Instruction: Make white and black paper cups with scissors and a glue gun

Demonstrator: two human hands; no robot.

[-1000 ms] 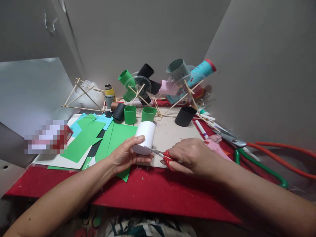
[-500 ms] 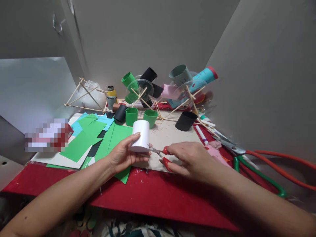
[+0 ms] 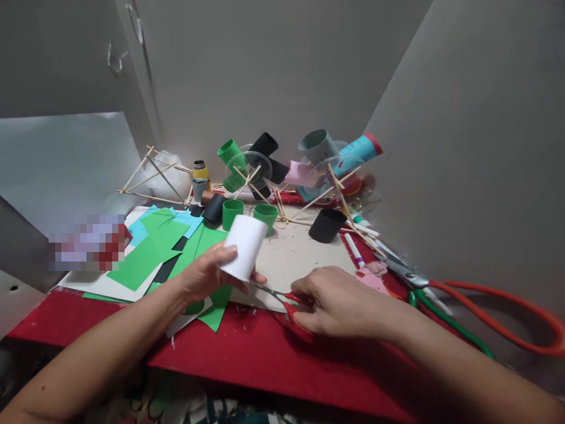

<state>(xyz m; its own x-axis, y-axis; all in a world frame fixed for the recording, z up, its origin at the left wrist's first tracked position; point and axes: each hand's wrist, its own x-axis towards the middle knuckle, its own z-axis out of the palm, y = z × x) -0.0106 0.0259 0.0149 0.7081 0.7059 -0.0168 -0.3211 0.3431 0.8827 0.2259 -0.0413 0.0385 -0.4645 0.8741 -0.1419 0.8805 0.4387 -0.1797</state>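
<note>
Near scissors (image 3: 278,293), smooth white cylinder (image 3: 247,243)

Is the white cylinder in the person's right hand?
No, the left hand holds the white cylinder, while the right hand grips the red-handled scissors.

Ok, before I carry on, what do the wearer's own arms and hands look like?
The left hand and right hand are both ungloved, with no rings, watch or bracelet to be seen. Both forearms are bare to the picture's edge, no sleeves showing. The left one has a small round spot.
</note>
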